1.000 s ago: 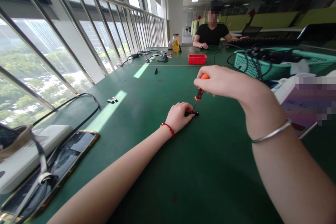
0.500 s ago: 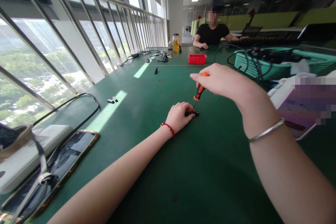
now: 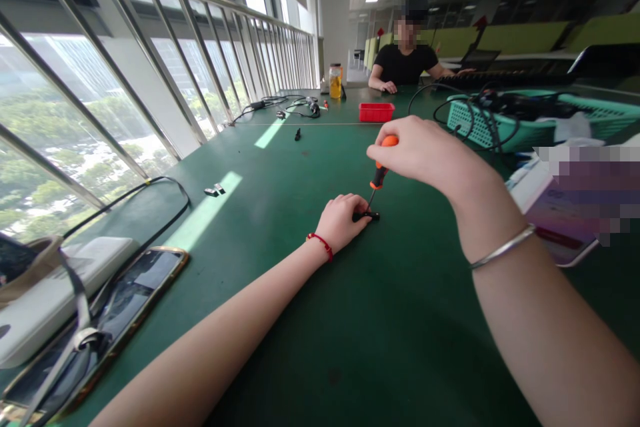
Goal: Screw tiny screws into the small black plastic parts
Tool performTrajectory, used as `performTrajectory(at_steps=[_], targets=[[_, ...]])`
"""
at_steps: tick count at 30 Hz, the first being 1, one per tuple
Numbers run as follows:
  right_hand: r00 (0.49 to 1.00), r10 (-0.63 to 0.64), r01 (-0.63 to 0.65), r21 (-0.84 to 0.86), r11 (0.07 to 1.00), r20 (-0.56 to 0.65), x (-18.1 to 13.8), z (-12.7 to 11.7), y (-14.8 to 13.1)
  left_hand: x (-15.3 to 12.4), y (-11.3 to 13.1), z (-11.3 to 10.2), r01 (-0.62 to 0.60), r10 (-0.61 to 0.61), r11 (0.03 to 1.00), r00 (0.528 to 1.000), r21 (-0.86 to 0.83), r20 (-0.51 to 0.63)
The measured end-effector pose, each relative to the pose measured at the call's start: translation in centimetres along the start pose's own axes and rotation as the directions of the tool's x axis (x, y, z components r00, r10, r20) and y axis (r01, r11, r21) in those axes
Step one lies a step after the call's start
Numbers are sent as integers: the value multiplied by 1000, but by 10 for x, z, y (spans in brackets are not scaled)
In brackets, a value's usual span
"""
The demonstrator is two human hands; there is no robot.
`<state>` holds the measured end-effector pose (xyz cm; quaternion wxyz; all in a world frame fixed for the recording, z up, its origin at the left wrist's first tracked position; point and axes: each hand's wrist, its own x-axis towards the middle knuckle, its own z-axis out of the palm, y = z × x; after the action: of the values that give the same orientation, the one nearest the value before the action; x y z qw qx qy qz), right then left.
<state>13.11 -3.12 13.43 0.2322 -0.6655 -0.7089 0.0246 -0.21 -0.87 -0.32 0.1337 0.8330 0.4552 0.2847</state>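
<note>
My left hand [image 3: 345,219] rests on the green table [image 3: 280,347], its fingers closed around a small black elongated part [image 3: 373,215]. Only the right end of that part shows clearly; the rest lies under my fingers. My right hand [image 3: 420,150] grips the orange and black handle of a screwdriver [image 3: 379,175] from above. The screwdriver leans slightly, its shaft running down to the black part beside my left fingertips. Whether the tip sits in a screw is too small to tell.
Several small metal-and-black pieces [image 3: 215,191] and a black piece [image 3: 297,135] lie leftward. Beyond are a red tray [image 3: 377,112], a jar [image 3: 335,82] and cables [image 3: 300,105]. A teal basket [image 3: 525,133] and box [image 3: 565,213] stand right, a phone [image 3: 145,287] left. A person [image 3: 405,60] sits opposite.
My right hand has shifted slightly and its grip on the screwdriver handle has turned, showing more of the orange top. My left hand and the black part have stayed in place.
</note>
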Motion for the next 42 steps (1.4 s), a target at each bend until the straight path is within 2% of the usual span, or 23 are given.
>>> performTrajectory(at_steps=[4, 10, 14, 17, 20, 23, 26, 29, 31, 32, 33, 35, 37, 39, 40, 42], targets=[[1000, -14, 14, 9, 1000, 0, 3, 3, 4, 0, 0, 0, 1, -1, 1000, 1000, -2, 0], [999, 47, -47, -4, 999, 26, 2, 3, 1, 0, -1, 1, -7, 7, 1000, 1000, 1, 3], [998, -38, 37, -11, 999, -41, 2, 3, 4, 0, -1, 1, -8, 8, 1000, 1000, 7, 2], [998, -57, 58, -9, 998, 27, 2, 3, 5, 0, 0, 1, -9, 9, 1000, 1000, 5, 3], [996, -17, 20, -27, 999, 85, 1, 2, 1, 0, 0, 0, -5, 5, 1000, 1000, 6, 2], [1000, -7, 8, -50, 999, 19, 0, 4, -3, 0, 0, 0, -3, 3, 1000, 1000, 11, 6], [998, -59, 59, -1, 998, -1, 2, 6, -3, 0, 0, 0, -6, 6, 1000, 1000, 13, 7], [979, -73, 47, 140, 989, 192, 6, 8, 3, 0, 1, 0, -3, 3, 1000, 1000, 21, 9], [929, -77, -20, 256, 966, 362, 6, 9, 11, 0, 1, -1, 1, -2, 1000, 1000, 23, 13], [913, -80, -54, 313, 948, 401, 5, 9, 16, 0, 1, -1, 3, -3, 1000, 1000, 21, 14], [916, -73, -82, 361, 929, 394, 3, 10, 22, 0, 1, -1, 2, -2, 1000, 1000, 16, 15], [956, -75, -63, 448, 892, 284, -4, 13, 35, 0, 0, -1, 0, -1, 1000, 1000, 8, 11], [982, -106, 5, 541, 841, 155, -11, 17, 49, 0, 0, -1, 0, 0, 1000, 1000, 4, 8], [975, -201, 107, 601, 792, 92, -15, 23, 62, 0, 0, -1, 1, -1, 1000, 1000, 1, 10], [983, -183, 125, 616, 778, 32, -15, 26, 67, 0, 0, -1, 1, -1, 1000, 1000, -2, 12], [982, -85, 177, 672, 719, -168, -14, 34, 77, 0, 0, -1, 0, 0, 1000, 1000, -8, 13]])
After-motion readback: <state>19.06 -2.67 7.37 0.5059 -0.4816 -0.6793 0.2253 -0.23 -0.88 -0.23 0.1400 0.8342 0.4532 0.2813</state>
